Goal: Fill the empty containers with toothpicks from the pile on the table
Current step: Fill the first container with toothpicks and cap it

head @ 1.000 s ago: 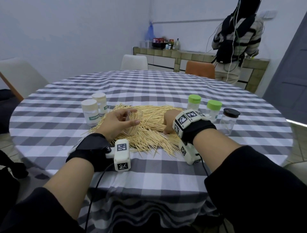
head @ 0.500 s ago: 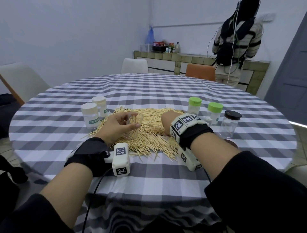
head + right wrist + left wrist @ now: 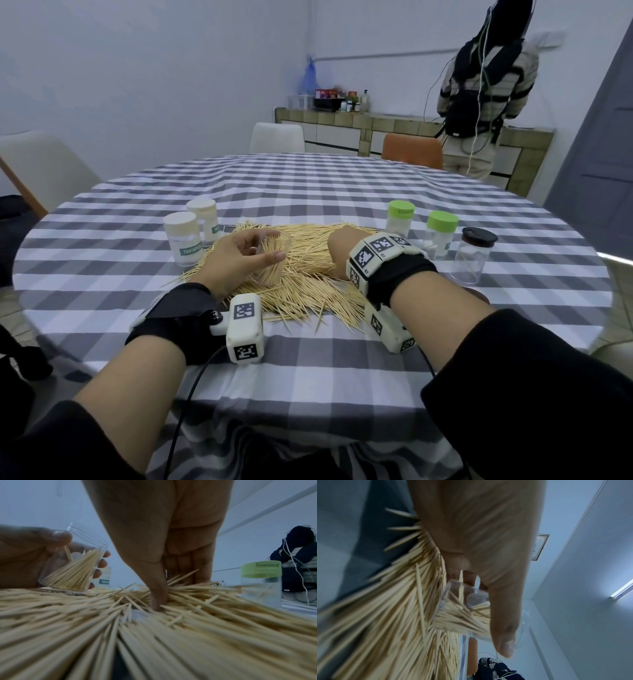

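A wide pile of toothpicks [image 3: 308, 281] lies on the checked tablecloth [image 3: 308, 370]. My left hand [image 3: 239, 260] grips a clear open container [image 3: 274, 263] that is partly filled with toothpicks, tilted on the pile's left side; the same container [image 3: 75, 573] shows in the right wrist view. My right hand [image 3: 339, 250] is down in the pile to the right of it, thumb and fingers [image 3: 159, 599] pinching a small bunch of toothpicks [image 3: 181, 578]. The left wrist view shows the container [image 3: 462, 609] held between thumb and fingers.
Two capped containers with white lids [image 3: 183, 240] stand left of the pile. Two green-lidded containers [image 3: 399, 219] and a clear black-lidded jar [image 3: 474, 257] stand to the right. Chairs ring the round table. A person [image 3: 483, 85] stands at the back counter.
My right hand has shifted slightly within the pile and closed on toothpicks. The left hand keeps holding the container in about the same place.
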